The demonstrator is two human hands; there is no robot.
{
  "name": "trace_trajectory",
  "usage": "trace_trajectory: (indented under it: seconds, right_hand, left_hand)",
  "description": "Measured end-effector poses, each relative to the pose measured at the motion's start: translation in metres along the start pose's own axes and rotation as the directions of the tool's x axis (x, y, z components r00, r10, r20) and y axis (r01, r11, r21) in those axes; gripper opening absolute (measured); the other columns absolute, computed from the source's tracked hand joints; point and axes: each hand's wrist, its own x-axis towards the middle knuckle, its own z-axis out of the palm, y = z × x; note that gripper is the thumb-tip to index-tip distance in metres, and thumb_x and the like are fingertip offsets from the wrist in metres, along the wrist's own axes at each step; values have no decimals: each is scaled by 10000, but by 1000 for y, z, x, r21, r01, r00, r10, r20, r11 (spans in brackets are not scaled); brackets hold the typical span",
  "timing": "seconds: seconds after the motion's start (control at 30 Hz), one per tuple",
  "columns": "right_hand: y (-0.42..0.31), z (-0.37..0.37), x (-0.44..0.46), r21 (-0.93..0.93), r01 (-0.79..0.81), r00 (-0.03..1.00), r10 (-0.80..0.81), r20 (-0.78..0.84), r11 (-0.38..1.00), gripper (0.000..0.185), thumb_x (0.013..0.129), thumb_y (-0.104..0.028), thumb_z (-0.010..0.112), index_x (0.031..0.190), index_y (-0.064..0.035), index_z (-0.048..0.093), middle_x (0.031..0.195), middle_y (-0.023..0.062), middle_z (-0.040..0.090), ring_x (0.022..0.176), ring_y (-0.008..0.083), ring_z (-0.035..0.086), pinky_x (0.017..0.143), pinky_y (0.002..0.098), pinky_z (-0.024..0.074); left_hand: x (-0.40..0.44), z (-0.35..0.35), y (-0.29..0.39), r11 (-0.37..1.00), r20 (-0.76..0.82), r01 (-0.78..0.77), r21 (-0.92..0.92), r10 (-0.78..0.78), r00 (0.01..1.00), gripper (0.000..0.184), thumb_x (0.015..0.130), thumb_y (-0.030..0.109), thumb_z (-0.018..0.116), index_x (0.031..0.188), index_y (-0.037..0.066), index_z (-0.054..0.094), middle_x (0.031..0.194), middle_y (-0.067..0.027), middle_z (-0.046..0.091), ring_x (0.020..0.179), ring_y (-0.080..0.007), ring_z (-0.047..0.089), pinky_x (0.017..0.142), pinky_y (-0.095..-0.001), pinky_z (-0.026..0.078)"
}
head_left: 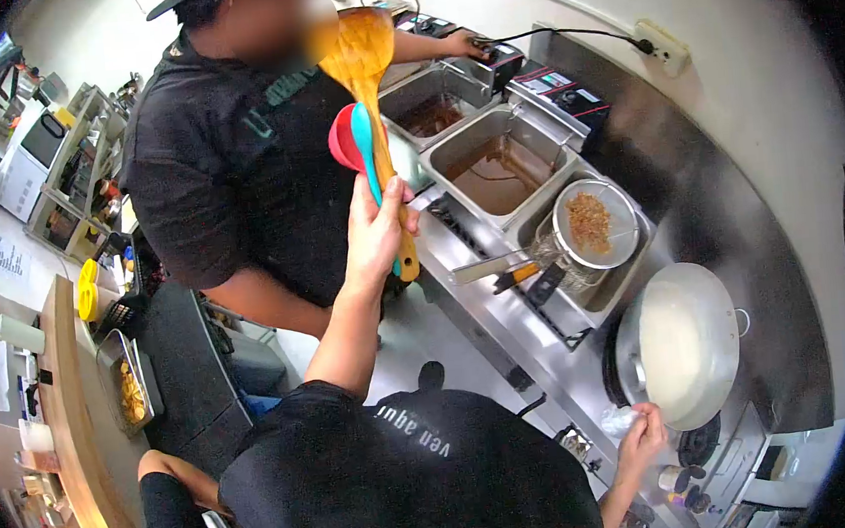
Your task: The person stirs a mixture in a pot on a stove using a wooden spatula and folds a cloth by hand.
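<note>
My left hand [378, 230] is raised in the middle, its fingers closed round several utensil handles. They are a broad wooden spatula [362, 52] stained orange, a teal spoon [364, 135] and a red, round-bowled utensil [343, 139] behind it. At the lower right, my right hand [642, 433] pinches a crumpled white cloth or paper [617, 420], close to the near rim of a large metal pan [730, 324]. A pale, creamy mixture [683, 353] lies in the pan.
Fryer vats [505, 173] with brown oil line the steel counter. A strainer [628, 223] of fried bits rests over a fry basket [553, 254]. A co-worker [227, 180] stands at the left, one hand [465, 44] on a fryer's control box. A food tray [129, 386] sits further left.
</note>
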Motion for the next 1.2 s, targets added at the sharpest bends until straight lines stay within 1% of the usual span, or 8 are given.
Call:
trace_trajectory:
  seconds: [0.27, 0.33, 0.5, 0.73, 0.8, 0.9, 0.97, 1.2]
  right_hand:
    - [-65, 36, 34, 104, 38, 999, -39, 9, 994, 137, 762, -40, 449, 778, 24, 568, 754, 158, 594, 691, 305, 579, 647, 390, 451]
    - [-67, 45, 37, 99, 135, 991, -132, -36, 986, 160, 798, 14, 392, 805, 31, 551, 738, 126, 547, 659, 207, 519, 601, 318, 405]
    - [-69, 63, 37, 132, 134, 991, -130, -43, 982, 169, 802, 14, 388, 824, 40, 553, 763, 121, 565, 680, 201, 528, 620, 317, 419]
    - [-84, 74, 50, 164, 150, 987, -138, -82, 975, 168, 817, -4, 385, 830, 46, 545, 773, 110, 565, 693, 191, 524, 636, 309, 425]
    - [-83, 75, 51, 181, 150, 987, -137, -85, 972, 165, 817, -2, 384, 823, 43, 543, 769, 107, 561, 690, 186, 520, 635, 304, 423]
    - [-84, 77, 56, 209, 170, 982, -149, -113, 963, 161, 818, -1, 384, 809, 35, 541, 762, 102, 555, 682, 178, 511, 632, 296, 419]
    - [-84, 78, 58, 219, 177, 980, -151, -132, 959, 160, 819, -1, 384, 803, 30, 540, 759, 99, 553, 678, 174, 506, 629, 293, 416]
    - [-59, 75, 68, 285, 195, 980, -173, -101, 938, 159, 800, -2, 406, 797, 39, 560, 747, 109, 568, 659, 176, 535, 604, 292, 433]
  left_hand:
    - [22, -51, 7, 991, 65, 134, -4, -133, 989, 160, 974, 170, 457, 1089, 68, 413, 804, -34, 484, 510, -105, 464, 476, -252, 433]
    - [26, -58, 10, 989, 98, 147, -24, -144, 985, 170, 977, 174, 455, 1093, 59, 412, 807, -32, 482, 526, -100, 467, 487, -259, 435]
    - [38, -61, 19, 993, 157, 113, -37, -106, 982, 254, 976, 174, 449, 1201, 70, 394, 805, -34, 482, 522, -106, 464, 479, -248, 433]
    - [48, -68, 21, 992, 198, 127, -2, -124, 972, 238, 971, 209, 473, 1157, 72, 417, 787, -21, 484, 518, -100, 480, 468, -241, 435]
    - [34, -66, 8, 995, 353, 69, 78, -92, 931, 242, 971, 217, 477, 1149, 63, 422, 777, -10, 489, 523, -95, 506, 457, -238, 440]
    - [-1, -50, -7, 979, 516, 184, 83, -200, 833, 216, 971, 194, 482, 1135, 64, 431, 752, 3, 493, 528, -69, 475, 459, -229, 410]
    - [-16, -41, -6, 981, 621, 58, 187, -164, 766, 236, 970, 182, 480, 1162, 61, 418, 753, 5, 493, 529, -67, 465, 474, -232, 404]
    - [-54, -3, -15, 926, 689, 283, 250, -376, 620, 227, 976, 194, 471, 1146, 52, 423, 756, -19, 516, 524, -76, 476, 486, -242, 416]
